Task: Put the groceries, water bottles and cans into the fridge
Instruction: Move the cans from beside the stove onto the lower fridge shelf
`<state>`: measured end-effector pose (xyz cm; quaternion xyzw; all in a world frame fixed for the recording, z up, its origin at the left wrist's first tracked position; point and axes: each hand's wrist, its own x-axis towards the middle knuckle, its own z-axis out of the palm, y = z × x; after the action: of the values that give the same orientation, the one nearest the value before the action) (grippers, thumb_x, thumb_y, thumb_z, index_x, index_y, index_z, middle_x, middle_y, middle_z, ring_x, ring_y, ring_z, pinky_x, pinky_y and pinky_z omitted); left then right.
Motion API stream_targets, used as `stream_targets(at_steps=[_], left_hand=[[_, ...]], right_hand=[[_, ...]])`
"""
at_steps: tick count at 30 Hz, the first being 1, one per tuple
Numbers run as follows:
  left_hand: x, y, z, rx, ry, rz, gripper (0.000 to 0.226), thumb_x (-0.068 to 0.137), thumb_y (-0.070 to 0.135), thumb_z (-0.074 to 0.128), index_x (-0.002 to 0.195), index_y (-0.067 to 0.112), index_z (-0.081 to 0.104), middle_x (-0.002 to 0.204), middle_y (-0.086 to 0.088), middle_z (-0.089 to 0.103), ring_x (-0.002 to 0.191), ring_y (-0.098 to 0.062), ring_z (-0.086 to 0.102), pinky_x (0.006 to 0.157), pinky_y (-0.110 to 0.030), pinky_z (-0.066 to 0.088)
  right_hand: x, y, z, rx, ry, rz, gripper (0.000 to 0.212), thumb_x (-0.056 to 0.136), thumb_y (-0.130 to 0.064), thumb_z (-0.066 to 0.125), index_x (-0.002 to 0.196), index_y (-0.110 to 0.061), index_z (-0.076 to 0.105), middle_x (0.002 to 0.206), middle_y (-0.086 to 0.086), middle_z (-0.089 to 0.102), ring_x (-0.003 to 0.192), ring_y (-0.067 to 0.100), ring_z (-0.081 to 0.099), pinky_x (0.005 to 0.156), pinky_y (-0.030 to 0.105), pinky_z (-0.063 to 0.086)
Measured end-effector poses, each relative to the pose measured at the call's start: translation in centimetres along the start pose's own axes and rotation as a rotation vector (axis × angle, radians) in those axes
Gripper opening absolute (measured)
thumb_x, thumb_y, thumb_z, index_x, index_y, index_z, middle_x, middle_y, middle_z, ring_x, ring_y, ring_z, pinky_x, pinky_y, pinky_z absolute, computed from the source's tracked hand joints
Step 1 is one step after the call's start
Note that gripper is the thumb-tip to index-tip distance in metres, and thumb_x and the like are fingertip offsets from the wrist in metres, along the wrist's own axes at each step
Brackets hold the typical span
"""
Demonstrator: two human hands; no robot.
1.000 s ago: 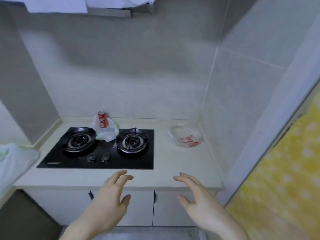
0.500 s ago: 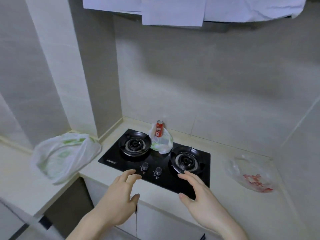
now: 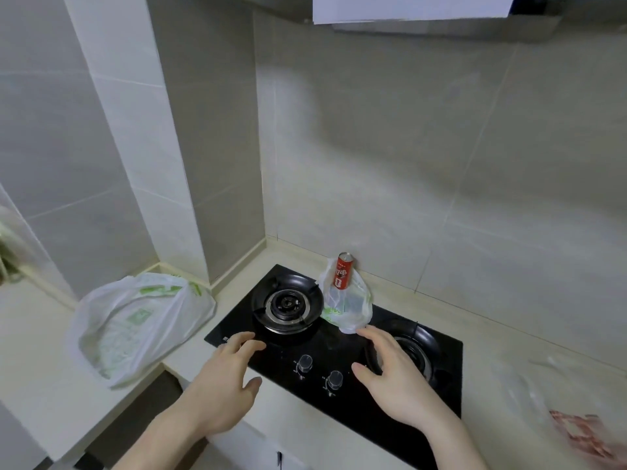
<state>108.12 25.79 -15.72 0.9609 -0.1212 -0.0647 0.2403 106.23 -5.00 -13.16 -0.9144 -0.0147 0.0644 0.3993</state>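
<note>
Red can [image 3: 344, 270] stood upright in a small white bag [image 3: 349, 305] between the two burners of the black hob [image 3: 339, 398]. Larger white-and-green bag [image 3: 135, 322] lay on the counter to the left — contents hidden. Clear bag [image 3: 573, 418] far right held something red. Left hand [image 3: 224, 388] and right hand [image 3: 397, 378] — both spread, empty — had come further forward over the hob than half a second before, right fingertips just beside the small bag.
</note>
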Motion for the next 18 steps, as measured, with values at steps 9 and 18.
stream_targets(at_steps=[9, 18], left_hand=[[8.5, -2.4, -0.9, -0.012, -0.041, -0.09, 0.056, 0.091, 0.037, 0.056, 0.145, 0.036, 0.04, 0.157, 0.014, 0.024, 0.122, -0.012, 0.056, 0.107, -0.03, 0.044], [18.6, -5.7, -2.3, 0.065, -0.08, -0.03, 0.066, 0.09, 0.031, 0.057, 0.153, 0.031, 0.034, 0.166, 0.005, 0.018, 0.149, -0.022, 0.027, 0.121, -0.03, 0.026]], right_hand=[[12.5, 2.7, -0.4, -0.029, -0.052, 0.065, 0.058, 0.099, -0.034, 0.061, 0.151, -0.036, 0.035, 0.149, -0.022, 0.031, 0.106, -0.002, 0.05, 0.075, 0.011, 0.042], [24.7, 2.5, 1.8, -0.08, 0.0, 0.156, 0.07, 0.094, -0.024, 0.065, 0.156, -0.026, 0.031, 0.161, -0.006, 0.027, 0.143, 0.02, 0.041, 0.117, 0.037, 0.037]])
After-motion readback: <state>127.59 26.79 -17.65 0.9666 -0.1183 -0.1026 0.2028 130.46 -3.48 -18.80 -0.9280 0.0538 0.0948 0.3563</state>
